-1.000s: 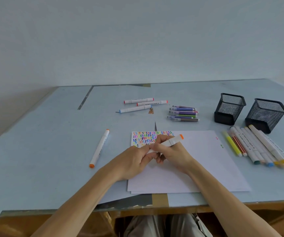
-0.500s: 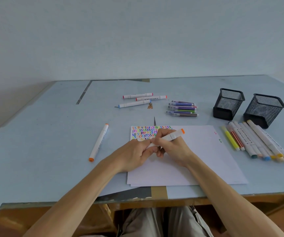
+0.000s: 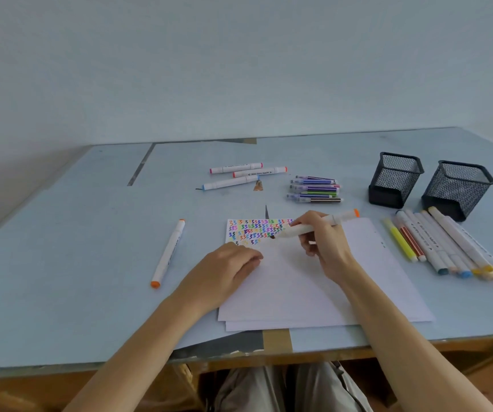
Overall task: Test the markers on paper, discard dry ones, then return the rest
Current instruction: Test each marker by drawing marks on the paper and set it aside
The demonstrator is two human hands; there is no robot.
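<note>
My right hand (image 3: 327,251) grips a white marker (image 3: 313,228) with an orange end; its bare dark tip points left, just over the white paper (image 3: 313,292). Rows of coloured test squiggles (image 3: 254,230) fill the paper's far left corner, right by the tip. My left hand (image 3: 224,272) rests on the paper's left part, its fingers curled under around the pulled-off cap, which is hidden. A row of several markers (image 3: 441,245) lies right of the paper. Two black mesh cups (image 3: 395,179) (image 3: 457,188) stand behind that row.
One white marker with an orange cap (image 3: 168,252) lies alone left of the paper. Three white markers (image 3: 245,173) and a bunch of thin pens (image 3: 315,189) lie farther back. The table's front edge (image 3: 388,341) runs just below the paper.
My hands, joined at the marker's end before, have come apart. The left hand has dropped to the paper; the right has swung the marker's bare tip towards the squiggles.
</note>
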